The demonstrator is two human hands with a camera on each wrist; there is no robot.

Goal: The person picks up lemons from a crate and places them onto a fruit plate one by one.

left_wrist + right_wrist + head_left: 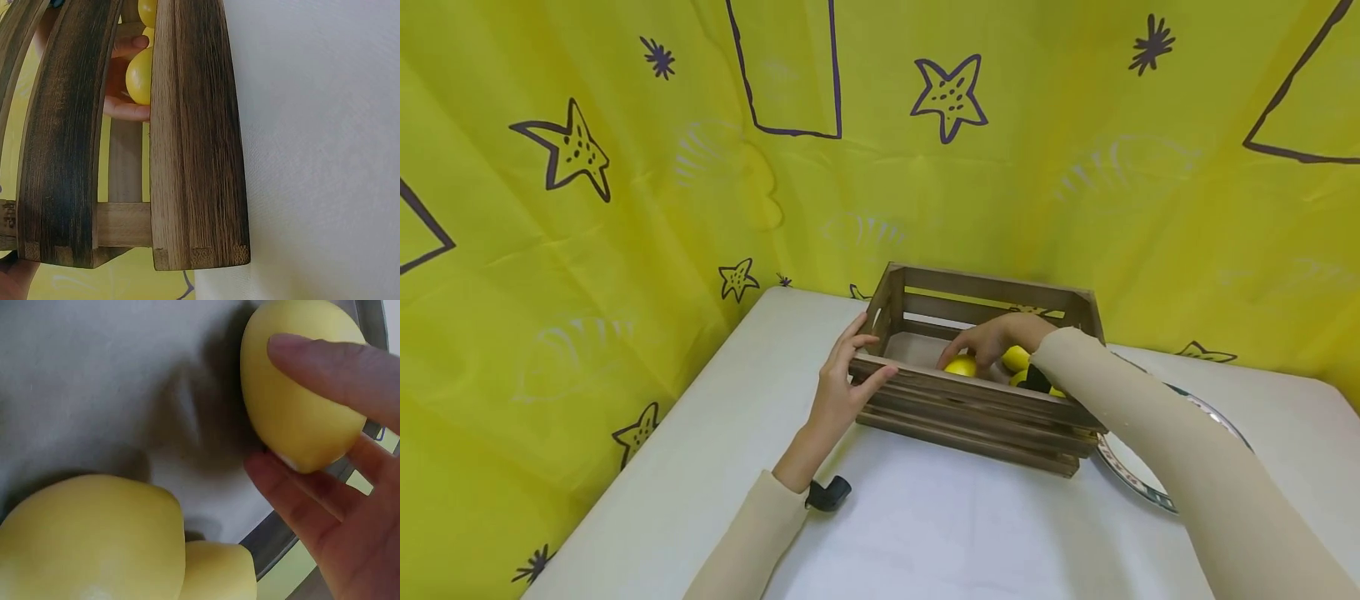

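Right-wrist view is showing a yellow fruit [290,409] most clearly: the right hand [988,340] is gripping it, the thumb pressing across one side while the fingers are curling along the other. Head view is showing only part of this fruit below the hand's fingers, inside the wooden crate [970,408]. Left-wrist view is looking through a gap between the slats, catching the fruit between the right hand's thumb and finger.

More yellow fruits [94,544] are lying on the crate's pale floor near the right hand; head view is placing them to its right, partly under its wrist.

Over at the crate's near left corner, the left hand [842,383] is clasping the wood, its thumb resting on the near rail and its fingers spreading along the end. Left-wrist view is revealing only a sliver of that hand.

Only head view is showing the patterned plate [1129,481], sitting beyond the crate's right end, partly beneath the right hand's sleeve. Below both hands the white table [925,517] is stretching out; a yellow curtain [1037,125] is hanging beyond them.
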